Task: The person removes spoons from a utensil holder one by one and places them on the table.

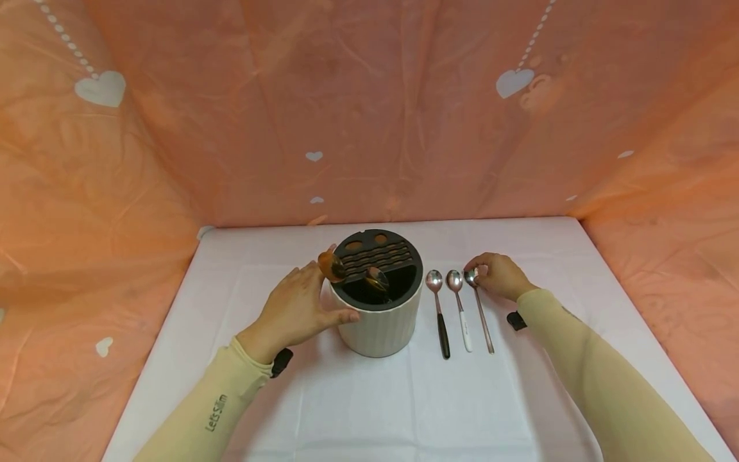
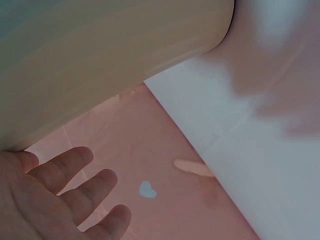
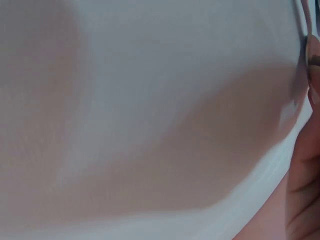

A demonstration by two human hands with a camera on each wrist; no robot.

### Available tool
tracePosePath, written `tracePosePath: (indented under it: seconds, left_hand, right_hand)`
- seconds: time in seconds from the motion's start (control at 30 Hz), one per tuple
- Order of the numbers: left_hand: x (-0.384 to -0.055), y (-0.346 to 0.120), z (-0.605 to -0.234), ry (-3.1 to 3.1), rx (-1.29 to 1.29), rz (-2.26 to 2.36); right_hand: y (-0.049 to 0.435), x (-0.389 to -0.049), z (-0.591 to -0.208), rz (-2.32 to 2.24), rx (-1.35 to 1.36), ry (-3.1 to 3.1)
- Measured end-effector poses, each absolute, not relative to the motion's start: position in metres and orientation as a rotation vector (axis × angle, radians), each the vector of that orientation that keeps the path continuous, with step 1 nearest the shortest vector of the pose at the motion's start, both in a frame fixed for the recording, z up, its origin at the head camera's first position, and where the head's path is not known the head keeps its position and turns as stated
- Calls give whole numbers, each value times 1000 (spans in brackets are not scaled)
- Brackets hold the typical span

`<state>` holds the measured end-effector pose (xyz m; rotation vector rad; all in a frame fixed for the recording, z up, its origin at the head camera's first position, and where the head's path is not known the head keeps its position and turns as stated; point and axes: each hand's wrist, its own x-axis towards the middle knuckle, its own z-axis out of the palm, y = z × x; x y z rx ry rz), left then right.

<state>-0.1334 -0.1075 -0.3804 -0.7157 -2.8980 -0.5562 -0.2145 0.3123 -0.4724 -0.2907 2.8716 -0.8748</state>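
Note:
My left hand (image 1: 297, 311) rests against the left side of a pale ribbed utensil holder (image 1: 378, 337), thumb across its front wall. In the left wrist view, the fingers (image 2: 85, 197) are spread and relaxed beside the holder's wall (image 2: 115, 60). A black slotted lid (image 1: 375, 260) tops the holder. A gold-brown spoon (image 1: 330, 266) and a shiny spoon (image 1: 377, 278) stick out of it. My right hand (image 1: 501, 276) pinches the bowl end of an all-metal spoon (image 1: 484, 321) lying to the right. At the right wrist view's edge, the hand (image 3: 305, 190) is only partly visible.
Between the holder and my right hand lie a black-handled spoon (image 1: 442, 333) and a white-handled spoon (image 1: 464, 330), side by side. All stand on a white cloth-covered table (image 1: 369, 410). An orange-pink curtain (image 1: 369, 115) with hearts encloses the back and sides.

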Motion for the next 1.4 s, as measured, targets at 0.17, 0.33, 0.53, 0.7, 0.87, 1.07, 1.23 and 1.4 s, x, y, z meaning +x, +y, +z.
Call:
tracePosePath:
  seconds: [0.17,0.33,0.53,0.7,0.87,1.07,1.23,1.4]
  left_hand:
    - [-133,-106,-377,-2895,-729,-560]
    - [-133,-105,-377,-2889,-739,-574]
    - [-133,-105,-377,-2887,-739,-583]
    - [-134,-107,-378,-2880,-736,-594]
    - [-134,-107,-378,-2886,-735,-605]
    - [-135,-109,-380,-2885,-735,-609]
    - [-136,-109,-381,-2879,-738,-619]
    - [-136,-109,-381,-2879,-739,-625]
  right_hand:
    - [313,-210,-467,-837,-276,2911]
    - [316,-207,-462,-836,-277,2929]
    - [320,-202,-450,-808,-296,2977]
    - [324,-199,-435,-780,-327,3018]
    - [323,-192,-416,-790,-419,3051]
    - [320,-185,-395,-762,-572,3099]
    - [314,-177,-378,-756,-701,3120]
    - [298,-166,-355,-805,-869,3114]
